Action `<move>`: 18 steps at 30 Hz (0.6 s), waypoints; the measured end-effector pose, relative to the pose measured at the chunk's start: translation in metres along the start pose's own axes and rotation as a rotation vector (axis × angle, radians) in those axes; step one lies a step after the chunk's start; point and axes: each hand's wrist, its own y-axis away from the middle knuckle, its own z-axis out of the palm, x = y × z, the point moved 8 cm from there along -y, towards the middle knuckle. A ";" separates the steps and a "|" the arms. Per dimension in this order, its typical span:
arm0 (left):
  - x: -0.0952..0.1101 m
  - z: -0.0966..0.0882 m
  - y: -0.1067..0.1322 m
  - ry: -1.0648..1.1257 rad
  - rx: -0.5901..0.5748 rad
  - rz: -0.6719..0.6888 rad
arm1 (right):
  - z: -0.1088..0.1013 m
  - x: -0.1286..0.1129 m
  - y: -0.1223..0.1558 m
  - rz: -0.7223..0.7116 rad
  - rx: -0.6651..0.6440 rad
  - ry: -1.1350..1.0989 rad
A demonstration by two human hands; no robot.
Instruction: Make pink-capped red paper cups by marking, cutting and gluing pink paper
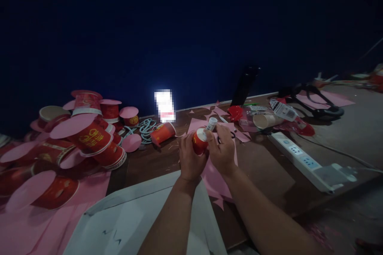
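Just above the table's middle, my left hand (191,159) is wrapped round a red paper cup (199,143) whose pale round base faces up. My right hand (223,147) grips a small white glue stick (212,122) and holds it over the cup's base. My fingers hide the stick's lower end, so I cannot tell whether it touches the base. Beneath both hands lies a pink paper sheet (217,181) with cut edges. Black loops, perhaps scissor handles, show partly behind my right hand.
Red cups with pink paper discs (92,137) are heaped on the left. A coiled cable (146,129), a loose red cup (164,133) and a lit phone screen (164,105) stand behind. To the right are bagged paper cups (266,120), a power strip (299,159) and a black strap (320,109).
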 end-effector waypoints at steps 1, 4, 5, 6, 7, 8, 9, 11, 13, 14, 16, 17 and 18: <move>0.000 0.001 0.000 0.001 -0.003 0.003 | 0.000 -0.001 0.000 -0.005 0.000 -0.014; 0.000 0.001 0.000 0.009 -0.008 0.008 | -0.002 -0.001 0.000 -0.003 0.019 -0.059; 0.001 0.000 0.000 0.008 -0.005 0.008 | -0.004 0.001 0.001 0.008 0.037 -0.079; 0.001 0.000 -0.001 0.005 -0.002 0.006 | -0.006 0.003 0.001 0.023 0.066 -0.100; 0.001 -0.001 -0.001 0.003 0.001 0.002 | -0.009 0.005 0.002 0.040 0.104 -0.121; 0.001 -0.002 -0.002 0.000 0.001 -0.004 | -0.012 0.008 0.003 0.056 0.143 -0.132; 0.001 -0.003 -0.002 -0.002 0.002 -0.009 | -0.015 0.010 0.004 0.067 0.177 -0.134; 0.001 -0.004 -0.003 -0.004 0.006 -0.013 | -0.017 0.012 0.004 0.071 0.201 -0.117; 0.002 -0.004 -0.002 -0.006 0.008 -0.006 | -0.015 0.011 0.003 0.065 0.174 -0.092; 0.002 -0.004 -0.002 -0.006 0.008 -0.005 | -0.013 0.011 0.003 0.064 0.154 -0.084; 0.002 -0.003 -0.002 -0.002 0.004 -0.004 | -0.010 0.009 0.001 0.061 0.115 -0.076; 0.002 -0.003 -0.002 0.001 0.003 -0.004 | -0.009 0.008 0.000 0.060 0.100 -0.071; 0.002 -0.003 -0.002 0.004 0.002 -0.006 | -0.008 0.007 -0.001 0.057 0.087 -0.064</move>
